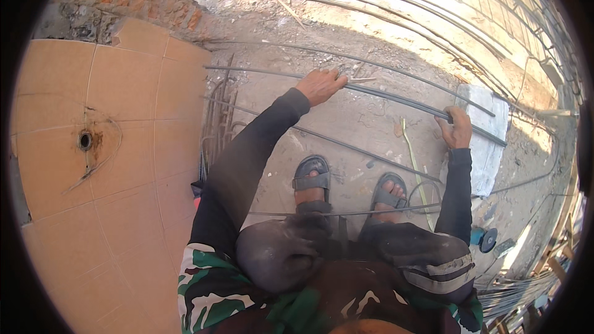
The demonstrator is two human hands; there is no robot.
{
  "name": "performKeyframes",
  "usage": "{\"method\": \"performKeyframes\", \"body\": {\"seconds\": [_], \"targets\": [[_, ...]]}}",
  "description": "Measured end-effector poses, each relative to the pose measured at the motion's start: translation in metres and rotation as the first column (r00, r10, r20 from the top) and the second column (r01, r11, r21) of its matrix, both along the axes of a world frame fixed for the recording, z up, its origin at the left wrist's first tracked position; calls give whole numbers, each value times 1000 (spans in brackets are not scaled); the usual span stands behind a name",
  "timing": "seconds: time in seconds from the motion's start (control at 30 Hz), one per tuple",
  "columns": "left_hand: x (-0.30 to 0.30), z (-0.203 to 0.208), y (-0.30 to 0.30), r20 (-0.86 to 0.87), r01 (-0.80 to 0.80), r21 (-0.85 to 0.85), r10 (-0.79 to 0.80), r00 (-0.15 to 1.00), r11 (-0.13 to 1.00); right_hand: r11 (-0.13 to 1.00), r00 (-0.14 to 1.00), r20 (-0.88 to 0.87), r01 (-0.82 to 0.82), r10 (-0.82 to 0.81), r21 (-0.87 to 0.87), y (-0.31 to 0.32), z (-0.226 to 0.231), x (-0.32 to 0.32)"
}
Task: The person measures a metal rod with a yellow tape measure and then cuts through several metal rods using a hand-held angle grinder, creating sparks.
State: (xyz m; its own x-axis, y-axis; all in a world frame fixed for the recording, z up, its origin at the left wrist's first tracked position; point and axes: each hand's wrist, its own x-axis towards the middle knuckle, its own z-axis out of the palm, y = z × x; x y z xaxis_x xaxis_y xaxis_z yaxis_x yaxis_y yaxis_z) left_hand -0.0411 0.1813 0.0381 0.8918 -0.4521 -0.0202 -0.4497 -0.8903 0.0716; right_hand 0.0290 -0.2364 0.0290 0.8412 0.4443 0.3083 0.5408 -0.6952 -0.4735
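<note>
A small bundle of dark steel rods (402,100) runs crosswise in front of me, slanting down to the right. My left hand (322,85) is closed around the rods near their middle. A thin pale pointed stick (362,80) juts out beside its fingers; whether the hand grips it too, I cannot tell. Farther right, my right hand (456,127) is closed over the rods, close to their right end. That end lies over a pale whitish block (489,161) on the ground. Another single rod (383,67) lies just beyond the bundle.
More rods lie across the ground near my sandalled feet (312,179). A yellow-green strip (413,158) stretches between them. At lower right is an angle grinder (484,239). An orange tiled surface (124,179) fills the left, beside upright rods (219,111). Long bars (396,9) lie beyond.
</note>
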Motion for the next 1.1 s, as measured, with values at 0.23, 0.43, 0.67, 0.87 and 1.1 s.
{"method": "performKeyframes", "body": {"seconds": [0.23, 0.43, 0.67, 0.87, 1.1], "targets": [[16, -30, 7, 91, -81, 49, 76, 993, 996, 999, 998, -50, -34, 34, 8, 10, -10, 12], [7, -44, 41, 114, -173, 42, 167, 979, 984, 973, 994, 45, -84, 96, -214, 50, -8, 23], [1, -50, 49, 150, -234, 86, 220, 964, 968, 990, 950, 295, -69, 104, -125, 89, 12, 37], [-2, -53, 46, 111, -307, 107, 296, 949, 946, 995, 986, -162, -59, 46, -77, 83, -16, 65], [-17, -61, 53, 218, -342, 17, 330, 919, 940, 997, 991, -124, -49, 42, -55, 67, 0, 72]]}}
